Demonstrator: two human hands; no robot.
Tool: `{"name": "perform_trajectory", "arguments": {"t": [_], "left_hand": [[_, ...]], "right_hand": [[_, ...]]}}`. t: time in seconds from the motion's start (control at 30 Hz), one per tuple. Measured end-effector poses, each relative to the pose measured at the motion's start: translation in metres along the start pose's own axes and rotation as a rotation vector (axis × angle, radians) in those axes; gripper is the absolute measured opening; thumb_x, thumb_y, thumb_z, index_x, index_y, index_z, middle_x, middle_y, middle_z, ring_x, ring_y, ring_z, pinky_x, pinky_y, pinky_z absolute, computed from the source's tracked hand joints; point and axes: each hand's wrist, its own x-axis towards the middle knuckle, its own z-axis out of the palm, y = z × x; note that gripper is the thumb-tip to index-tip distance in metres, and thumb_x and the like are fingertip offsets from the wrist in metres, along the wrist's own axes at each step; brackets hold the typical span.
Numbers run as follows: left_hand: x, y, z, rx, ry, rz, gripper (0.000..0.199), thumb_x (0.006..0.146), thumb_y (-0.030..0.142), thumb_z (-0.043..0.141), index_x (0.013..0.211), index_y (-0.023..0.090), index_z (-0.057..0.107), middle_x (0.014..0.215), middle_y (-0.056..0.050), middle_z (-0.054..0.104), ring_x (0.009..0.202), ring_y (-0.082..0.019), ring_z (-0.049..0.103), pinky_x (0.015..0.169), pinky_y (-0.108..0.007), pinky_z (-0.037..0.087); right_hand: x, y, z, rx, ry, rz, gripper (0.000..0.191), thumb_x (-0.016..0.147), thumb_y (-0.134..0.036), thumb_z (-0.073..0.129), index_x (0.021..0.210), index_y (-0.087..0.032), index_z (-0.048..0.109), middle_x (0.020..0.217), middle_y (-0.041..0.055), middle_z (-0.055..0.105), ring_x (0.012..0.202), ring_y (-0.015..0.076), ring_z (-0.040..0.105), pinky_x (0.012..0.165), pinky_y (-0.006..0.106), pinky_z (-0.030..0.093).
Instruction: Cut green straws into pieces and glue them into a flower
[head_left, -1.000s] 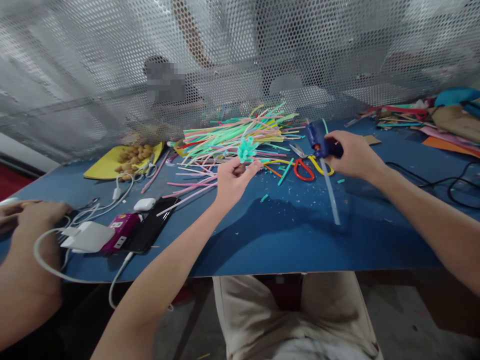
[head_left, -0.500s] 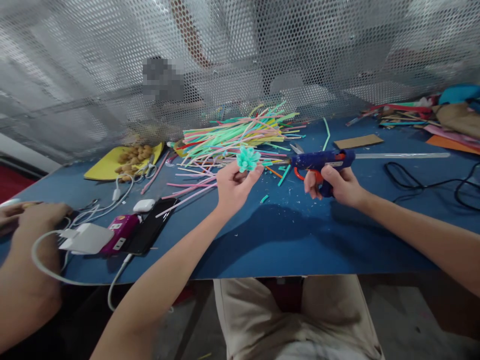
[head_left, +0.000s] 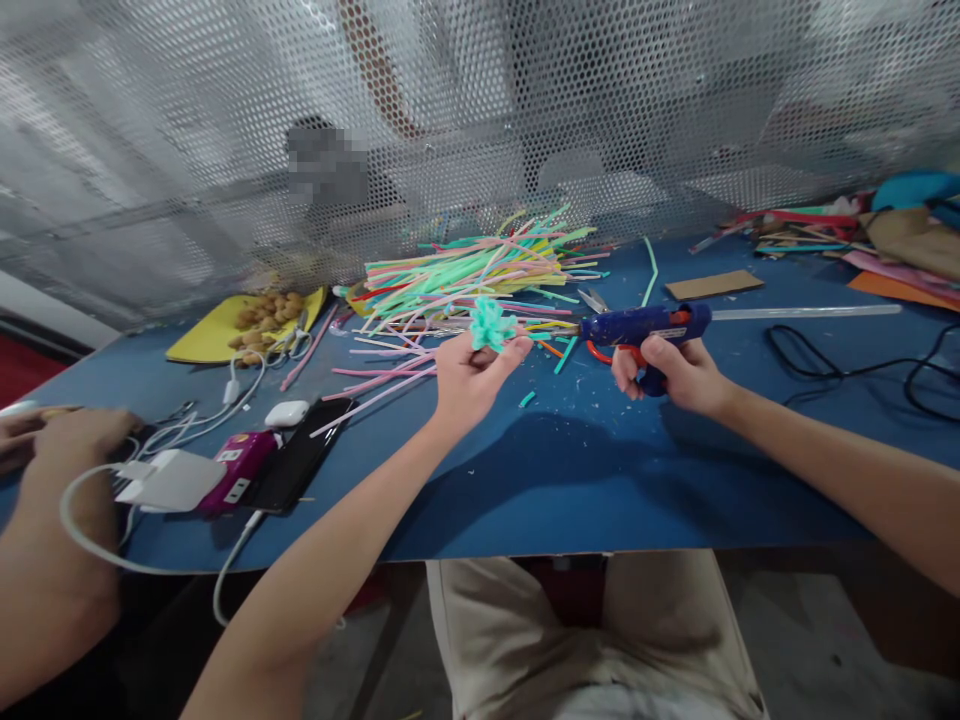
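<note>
Between its thumb and fingers, my left hand (head_left: 474, 380) pinches a mint green flower (head_left: 489, 325) made of fuzzy stems. My right hand (head_left: 679, 372) is wrapped round the handle of a dark blue glue gun (head_left: 637, 325), whose nozzle points left at the flower's base side. A long clear glue stick (head_left: 806, 312) comes out of the gun's rear. Behind my left hand lies a large pile of coloured fuzzy stems (head_left: 465, 265). Scissors (head_left: 593, 300) lie just behind the gun's nozzle, partly hidden.
Phone (head_left: 304, 455), purple power block (head_left: 240, 470), white charger (head_left: 174, 480) and cables are at left, by another person's arm (head_left: 67, 500). Behind them is yellow paper (head_left: 202, 335) with brown lumps. Cardboard (head_left: 715, 285) and a black cable (head_left: 817, 365) lie at right.
The green flower has turned in my left hand and shifted slightly left, its petals now seen more from the side. The glue gun has dropped very slightly.
</note>
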Motion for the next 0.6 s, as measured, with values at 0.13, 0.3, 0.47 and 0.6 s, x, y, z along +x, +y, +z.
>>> {"name": "perform_trajectory", "arguments": {"t": [0.13,0.3,0.47,0.6], "left_hand": [[0.0004,0.0008,0.0001,0.003,0.015,0.0,0.031,0.086,0.05,0.075,0.085,0.02,0.079,0.052,0.008,0.023,0.051,-0.008,0.022,0.052,-0.027,0.022],[0.0004,0.0003,0.0004,-0.016,0.001,0.024,0.026,0.087,0.044,0.076,0.083,0.019,0.077,0.052,0.008,0.028,0.05,-0.006,0.022,0.052,-0.026,0.021],[0.0014,-0.0016,0.0006,0.006,0.014,0.057,0.027,0.087,0.043,0.076,0.078,0.018,0.076,0.053,0.008,0.026,0.051,-0.006,0.021,0.052,-0.026,0.021],[0.0005,-0.0029,0.0004,0.007,0.01,0.04,0.027,0.087,0.043,0.076,0.08,0.018,0.076,0.053,0.008,0.027,0.051,-0.006,0.022,0.052,-0.026,0.021]], "right_hand": [[-0.0003,0.0019,-0.0019,0.021,-0.003,-0.011,0.048,0.097,-0.061,0.057,0.071,-0.021,0.06,0.068,0.0036,0.065,0.052,0.014,0.057,0.049,0.03,0.047],[0.0004,0.0032,-0.0026,0.026,-0.016,-0.029,0.049,0.098,-0.06,0.056,0.07,-0.021,0.06,0.066,0.0034,0.065,0.051,0.0133,0.057,0.048,0.029,0.046],[0.0006,0.007,-0.0033,0.058,-0.02,-0.044,0.048,0.099,-0.058,0.056,0.07,-0.02,0.061,0.066,0.0034,0.064,0.053,0.0128,0.058,0.049,0.029,0.046],[-0.0002,0.0078,-0.0036,0.065,-0.006,-0.05,0.047,0.099,-0.057,0.057,0.069,-0.02,0.061,0.065,0.0032,0.064,0.052,0.0131,0.057,0.049,0.029,0.046]]}}
